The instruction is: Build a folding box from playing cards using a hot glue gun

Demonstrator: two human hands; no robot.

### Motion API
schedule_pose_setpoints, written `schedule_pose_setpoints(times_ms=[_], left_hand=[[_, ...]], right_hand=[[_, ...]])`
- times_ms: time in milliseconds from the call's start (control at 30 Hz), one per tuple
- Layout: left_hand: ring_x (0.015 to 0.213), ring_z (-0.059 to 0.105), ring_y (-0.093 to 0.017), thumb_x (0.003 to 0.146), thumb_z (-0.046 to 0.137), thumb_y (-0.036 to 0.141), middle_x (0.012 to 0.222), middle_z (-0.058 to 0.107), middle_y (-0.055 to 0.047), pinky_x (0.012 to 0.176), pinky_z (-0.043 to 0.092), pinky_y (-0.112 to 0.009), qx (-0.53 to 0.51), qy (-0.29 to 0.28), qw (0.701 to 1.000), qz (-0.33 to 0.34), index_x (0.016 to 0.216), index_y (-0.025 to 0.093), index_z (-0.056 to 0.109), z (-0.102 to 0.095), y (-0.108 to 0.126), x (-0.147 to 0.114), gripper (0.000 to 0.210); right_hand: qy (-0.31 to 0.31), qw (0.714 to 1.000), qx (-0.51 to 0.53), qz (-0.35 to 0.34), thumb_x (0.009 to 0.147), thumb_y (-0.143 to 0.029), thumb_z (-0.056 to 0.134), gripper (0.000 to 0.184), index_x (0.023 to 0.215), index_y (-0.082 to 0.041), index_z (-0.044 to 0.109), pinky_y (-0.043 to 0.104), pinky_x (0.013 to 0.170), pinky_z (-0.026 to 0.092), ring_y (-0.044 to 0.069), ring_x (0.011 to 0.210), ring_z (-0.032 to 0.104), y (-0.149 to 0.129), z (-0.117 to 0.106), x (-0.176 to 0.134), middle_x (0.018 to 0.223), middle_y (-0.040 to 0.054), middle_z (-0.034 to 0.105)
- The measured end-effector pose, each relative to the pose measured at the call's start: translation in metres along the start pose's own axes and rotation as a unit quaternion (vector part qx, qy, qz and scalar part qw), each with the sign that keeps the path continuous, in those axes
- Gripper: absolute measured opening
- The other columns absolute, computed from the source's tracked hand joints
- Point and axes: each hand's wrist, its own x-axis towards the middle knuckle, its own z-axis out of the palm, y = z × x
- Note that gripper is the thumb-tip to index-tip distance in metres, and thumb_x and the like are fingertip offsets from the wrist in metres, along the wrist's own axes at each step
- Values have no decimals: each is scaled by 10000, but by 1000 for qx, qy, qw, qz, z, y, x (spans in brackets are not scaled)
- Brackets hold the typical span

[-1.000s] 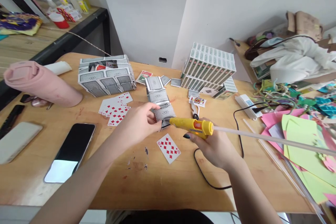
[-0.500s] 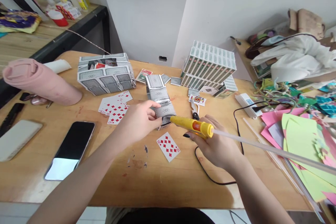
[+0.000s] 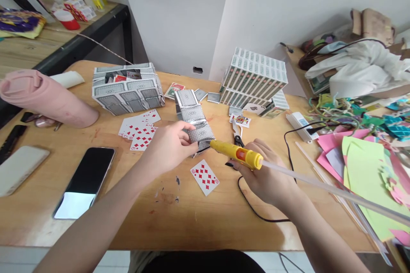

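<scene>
My left hand [image 3: 173, 145] is closed, thumb and fingers pinching the near left edge of a folded strip of playing cards [image 3: 194, 113], backs outward. In my right hand [image 3: 265, 175] is a yellow glue gun [image 3: 235, 152], with a long clear glue stick [image 3: 320, 185] running out of its rear to the right. The gun's nozzle points left, at the near end of the strip; whether it touches cannot be made out. Just below lies a ten of diamonds [image 3: 205, 177], face up. Scissors [image 3: 237, 134] rest behind the gun, partly hidden by it.
A box built of cards [image 3: 128, 89] stands back left, near fanned diamond cards [image 3: 137, 130]. Stacked card packs [image 3: 256, 72] rise at back right. Around the edges are a pink tumbler [image 3: 48, 98], a phone [image 3: 85, 183], a power strip [image 3: 301, 127] and coloured paper [image 3: 368, 179].
The glue gun has shifted very slightly right with my right hand, its nozzle still by the card strip. My left hand keeps its pinch. The whole view has drifted a little.
</scene>
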Motion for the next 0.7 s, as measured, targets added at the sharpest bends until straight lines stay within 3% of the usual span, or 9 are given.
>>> schedule_pose_setpoints(times_ms=[267, 433, 500, 567, 633, 700], left_hand=[[695, 701, -183, 677, 684, 294, 752, 721, -10, 611, 551, -269, -17, 2, 1000, 4, 1016, 197, 593, 2, -5, 1, 364], [706, 703, -176, 697, 654, 243, 737, 715, 4, 673, 557, -280, -5, 12, 1000, 11, 992, 203, 600, 1, -6, -1, 303], [725, 707, -181, 696, 658, 250, 741, 716, 1, 673, 559, -276, -14, 13, 1000, 7, 990, 202, 602, 0, -6, -2, 303], [724, 707, -178, 695, 655, 246, 743, 717, -1, 670, 561, -270, -23, 12, 1000, 5, 989, 198, 602, 0, -7, -2, 303], [709, 706, -173, 691, 649, 237, 740, 718, 0, 660, 561, -265, -29, 12, 999, 4, 987, 194, 600, 1, -7, -2, 302], [696, 705, -172, 688, 644, 234, 738, 720, 1, 651, 560, -263, -32, 14, 999, 4, 985, 193, 596, 1, -8, -1, 303]], right_hand=[[-13, 1000, 5, 24, 898, -281, 486, 183, 736, -218, 429, 311, 562, 405, 179, 637, 497, -2, -8, -1, 666, 28, 538], [-23, 984, 113, 136, 870, -387, 547, 218, 752, -213, 491, 310, 583, 441, 178, 668, 551, 15, -10, -17, 719, 30, 570], [16, 955, 206, 212, 858, -417, 558, 223, 830, -196, 567, 303, 577, 463, 176, 669, 584, 26, -1, -25, 776, 46, 616], [70, 907, 279, 308, 809, -465, 611, 298, 865, -173, 615, 285, 501, 448, 167, 579, 571, 35, 12, -30, 675, 35, 618], [125, 865, 321, 364, 776, -505, 627, 353, 755, -153, 630, 273, 459, 427, 158, 518, 550, 40, 27, -31, 581, 36, 604], [137, 839, 344, 398, 743, -522, 649, 382, 691, -144, 627, 262, 421, 398, 144, 457, 516, 40, 41, -31, 494, 25, 567]])
